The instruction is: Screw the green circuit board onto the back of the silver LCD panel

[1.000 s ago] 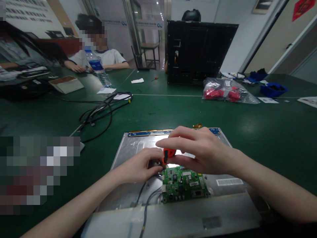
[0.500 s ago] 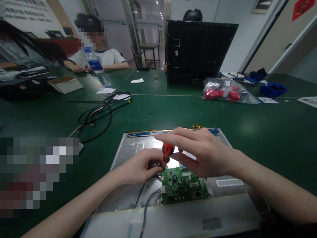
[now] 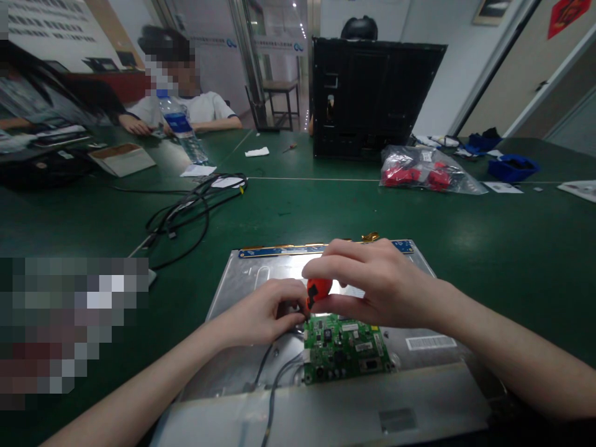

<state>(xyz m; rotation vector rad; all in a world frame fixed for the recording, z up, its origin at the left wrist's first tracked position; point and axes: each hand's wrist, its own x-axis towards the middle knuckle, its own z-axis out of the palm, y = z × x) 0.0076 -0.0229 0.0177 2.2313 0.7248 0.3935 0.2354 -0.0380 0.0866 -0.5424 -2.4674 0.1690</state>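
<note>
A screwdriver (image 3: 319,289) with a red and black handle stands nearly upright over the upper left corner of a green circuit board (image 3: 347,347). My right hand (image 3: 372,282) grips its handle between thumb and fingers. At the screwdriver's lower end, my left hand (image 3: 272,310) is closed, thumb and fingertips around the shaft area; the tip itself is hidden. The board lies on the silver metal back of a display panel (image 3: 246,292). Grey and black cables (image 3: 274,385) run from the board's left side towards me.
A blue circuit strip (image 3: 279,251) lines the panel's far edge. Beyond are a coiled black cable (image 3: 205,211), a water bottle (image 3: 184,130), a bag of red parts (image 3: 423,174), a blue tray (image 3: 512,167) and a black monitor housing (image 3: 372,99). A person (image 3: 195,112) sits across the green table.
My right hand's fingers have curled in and closed more around the screwdriver handle, which has turned. My left hand keeps its place.
</note>
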